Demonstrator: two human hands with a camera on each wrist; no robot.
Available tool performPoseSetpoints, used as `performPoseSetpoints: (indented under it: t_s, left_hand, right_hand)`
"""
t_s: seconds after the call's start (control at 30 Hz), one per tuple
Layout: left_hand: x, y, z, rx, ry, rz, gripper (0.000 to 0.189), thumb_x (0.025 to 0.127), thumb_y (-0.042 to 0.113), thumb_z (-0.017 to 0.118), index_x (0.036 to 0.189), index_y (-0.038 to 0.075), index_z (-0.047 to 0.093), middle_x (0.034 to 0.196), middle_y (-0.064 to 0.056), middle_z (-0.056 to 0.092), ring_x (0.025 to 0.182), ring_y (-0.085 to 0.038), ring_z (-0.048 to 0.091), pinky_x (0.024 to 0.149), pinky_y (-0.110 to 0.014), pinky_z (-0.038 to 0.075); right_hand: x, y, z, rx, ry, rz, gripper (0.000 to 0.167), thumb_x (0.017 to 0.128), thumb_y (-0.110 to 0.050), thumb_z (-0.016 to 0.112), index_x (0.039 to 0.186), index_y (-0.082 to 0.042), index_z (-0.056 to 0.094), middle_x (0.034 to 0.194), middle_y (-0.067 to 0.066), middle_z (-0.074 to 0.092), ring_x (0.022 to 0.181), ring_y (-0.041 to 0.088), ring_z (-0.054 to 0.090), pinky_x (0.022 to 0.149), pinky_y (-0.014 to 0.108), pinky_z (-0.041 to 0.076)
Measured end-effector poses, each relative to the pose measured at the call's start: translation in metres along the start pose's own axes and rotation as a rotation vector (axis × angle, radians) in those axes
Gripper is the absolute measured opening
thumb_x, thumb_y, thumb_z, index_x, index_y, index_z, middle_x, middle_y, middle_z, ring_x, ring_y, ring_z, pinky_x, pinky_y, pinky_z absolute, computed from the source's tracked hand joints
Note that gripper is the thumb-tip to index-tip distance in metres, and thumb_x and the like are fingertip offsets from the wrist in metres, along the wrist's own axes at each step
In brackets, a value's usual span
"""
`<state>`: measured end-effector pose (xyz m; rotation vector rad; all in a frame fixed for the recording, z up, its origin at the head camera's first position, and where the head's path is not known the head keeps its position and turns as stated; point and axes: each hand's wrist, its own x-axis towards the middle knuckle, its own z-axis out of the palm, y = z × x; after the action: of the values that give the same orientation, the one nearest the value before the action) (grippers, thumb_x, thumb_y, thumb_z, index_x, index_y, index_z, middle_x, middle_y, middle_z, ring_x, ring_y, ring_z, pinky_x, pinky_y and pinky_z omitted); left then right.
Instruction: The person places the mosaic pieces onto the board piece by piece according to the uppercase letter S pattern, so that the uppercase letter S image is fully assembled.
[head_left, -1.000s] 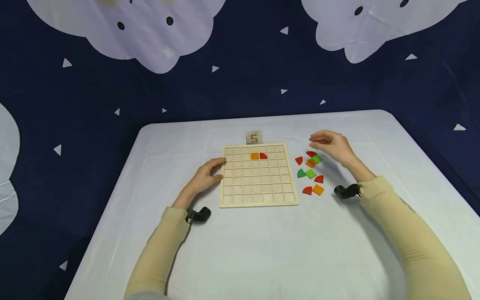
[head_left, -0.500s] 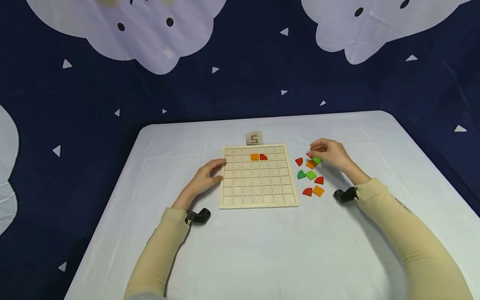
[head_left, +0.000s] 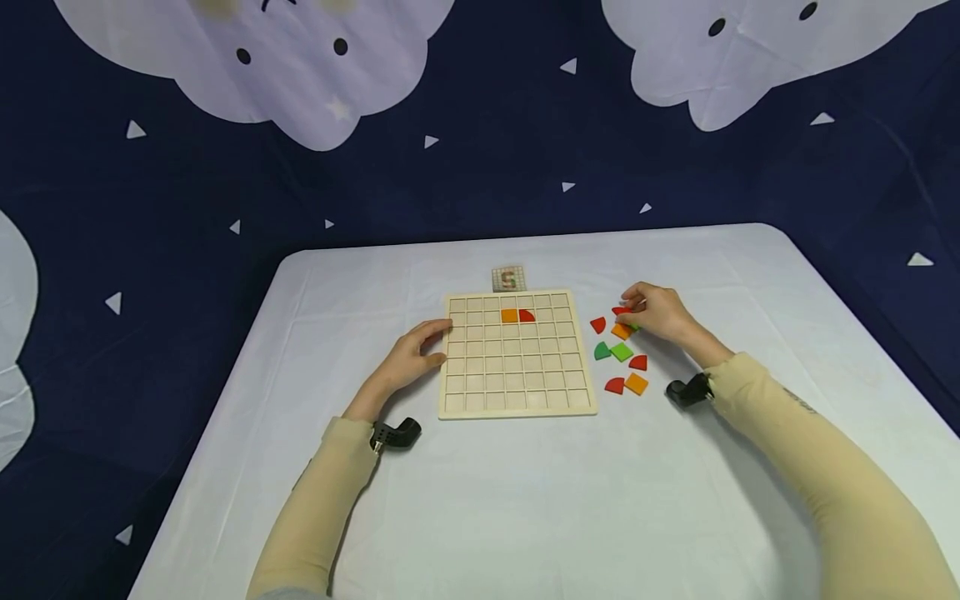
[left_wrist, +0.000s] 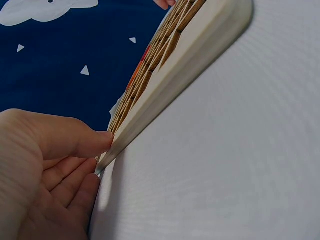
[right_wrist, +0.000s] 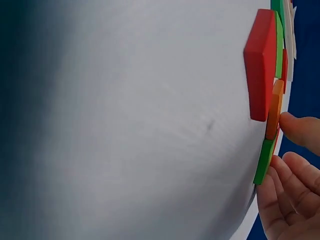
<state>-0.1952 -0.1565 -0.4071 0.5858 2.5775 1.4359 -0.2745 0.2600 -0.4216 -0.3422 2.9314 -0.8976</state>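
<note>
My left hand [head_left: 411,354] rests at the left edge of a square wooden grid board [head_left: 517,414]. Its thumb [left_wrist: 95,142] and fingertips touch the rim, set apart along that side. On the board, an orange square tile [head_left: 510,316] lies beside a red quarter-circle tile [head_left: 527,316]. Over the loose tiles to the right is my right hand [head_left: 658,315]. Its thumb and fingertips stand apart on either side of another red quarter-circle tile [head_left: 619,311]. An orange square [head_left: 622,332] lies just below, and a light green square [right_wrist: 263,162] is partly hidden under the hand.
More loose tiles lie right of the board: a dark green quarter-circle [head_left: 602,351], a light green square [head_left: 622,352], an orange square [head_left: 636,383] and several red quarter-circles. A small patterned card [head_left: 508,279] sits at the board's far edge. White cloth [head_left: 465,500] covers the table.
My right hand has come down and slightly nearer to me, onto the far loose tiles, its thumb now over the light green square. The left hand and the board have stayed put.
</note>
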Motion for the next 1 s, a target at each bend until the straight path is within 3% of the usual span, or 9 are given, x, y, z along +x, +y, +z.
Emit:
performPoseSetpoints:
  t_s: [0.2, 0.33, 0.43, 0.6, 0.8, 1.0]
  left_hand:
    - [-0.001, 0.000, 0.001, -0.003, 0.010, -0.005, 0.055, 0.084, -0.011, 0.059, 0.136, -0.010, 0.041, 0.140, -0.025, 0.039, 0.129, -0.037, 0.038, 0.109, -0.042, 0.030]
    - [0.007, -0.024, 0.005, 0.003, 0.017, -0.004, 0.057, 0.084, -0.008, 0.061, 0.138, -0.005, 0.042, 0.141, -0.021, 0.040, 0.129, -0.034, 0.039, 0.109, -0.038, 0.030]
    - [0.008, -0.028, 0.005, 0.005, 0.021, 0.003, 0.057, 0.085, -0.008, 0.061, 0.138, -0.006, 0.042, 0.141, -0.021, 0.040, 0.129, -0.034, 0.039, 0.109, -0.039, 0.031]
    - [-0.002, 0.000, 0.001, -0.006, 0.014, -0.003, 0.054, 0.085, -0.011, 0.058, 0.136, -0.011, 0.040, 0.140, -0.026, 0.039, 0.129, -0.038, 0.037, 0.109, -0.043, 0.030]
    - [-0.002, 0.001, 0.000, 0.001, 0.007, -0.013, 0.054, 0.085, -0.010, 0.058, 0.137, -0.010, 0.041, 0.141, -0.024, 0.039, 0.130, -0.037, 0.038, 0.110, -0.041, 0.030]
    - [0.008, -0.028, 0.005, 0.003, 0.014, -0.006, 0.057, 0.085, -0.010, 0.059, 0.138, -0.009, 0.040, 0.142, -0.024, 0.038, 0.130, -0.036, 0.037, 0.110, -0.042, 0.028]
  right_hand:
    - [0.001, 0.001, 0.002, -0.005, 0.018, -0.023, 0.038, 0.084, -0.016, 0.071, 0.111, 0.007, 0.058, 0.099, 0.022, 0.062, 0.090, 0.033, 0.058, 0.079, 0.046, 0.049]
    - [0.001, 0.003, 0.003, 0.005, 0.007, -0.022, 0.035, 0.085, -0.012, 0.070, 0.112, 0.007, 0.058, 0.101, 0.023, 0.062, 0.090, 0.033, 0.057, 0.080, 0.046, 0.049]
    - [0.001, 0.002, 0.003, 0.009, 0.006, -0.032, 0.033, 0.085, -0.010, 0.070, 0.112, 0.005, 0.059, 0.101, 0.023, 0.062, 0.090, 0.032, 0.058, 0.081, 0.045, 0.049]
    - [0.000, 0.002, 0.003, -0.002, 0.017, -0.059, 0.031, 0.083, -0.007, 0.070, 0.110, 0.004, 0.060, 0.100, 0.021, 0.063, 0.090, 0.033, 0.057, 0.082, 0.046, 0.049]
    - [-0.002, 0.004, 0.005, 0.024, 0.036, -0.068, 0.027, 0.084, -0.006, 0.068, 0.109, 0.002, 0.061, 0.102, 0.022, 0.064, 0.093, 0.036, 0.059, 0.083, 0.048, 0.050]
    - [-0.005, 0.006, 0.005, 0.079, 0.052, -0.022, 0.027, 0.088, -0.009, 0.065, 0.113, 0.001, 0.060, 0.109, 0.022, 0.063, 0.099, 0.037, 0.061, 0.082, 0.047, 0.053]
